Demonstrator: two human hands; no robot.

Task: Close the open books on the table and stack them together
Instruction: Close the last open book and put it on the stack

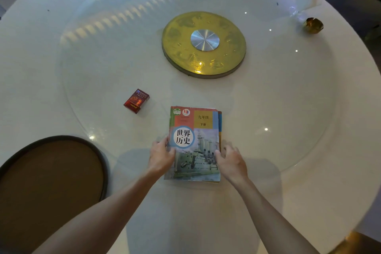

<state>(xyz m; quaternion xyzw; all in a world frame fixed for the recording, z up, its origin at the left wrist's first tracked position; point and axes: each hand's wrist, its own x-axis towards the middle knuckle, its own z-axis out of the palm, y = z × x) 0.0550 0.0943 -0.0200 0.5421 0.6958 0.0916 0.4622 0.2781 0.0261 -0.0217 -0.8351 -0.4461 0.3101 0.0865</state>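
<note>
A closed textbook (195, 130) with a warship picture and Chinese title lies face up on the white round table (309, 192), near its front edge. Under it, the edge of another closed book (220, 123) sticks out on the right. My left hand (160, 156) grips the top book's left edge, thumb on the cover. On the stack's right edge rests my right hand (231, 163), fingers curled and thumb touching the cover.
A red cigarette pack (136, 100) lies left of the books. A gold disc with a metal hub (204, 44) sits at the table's centre under a glass turntable. A brown round stool (49, 181) stands at the lower left. A clear bag and gold ornament (313, 24) sit far right.
</note>
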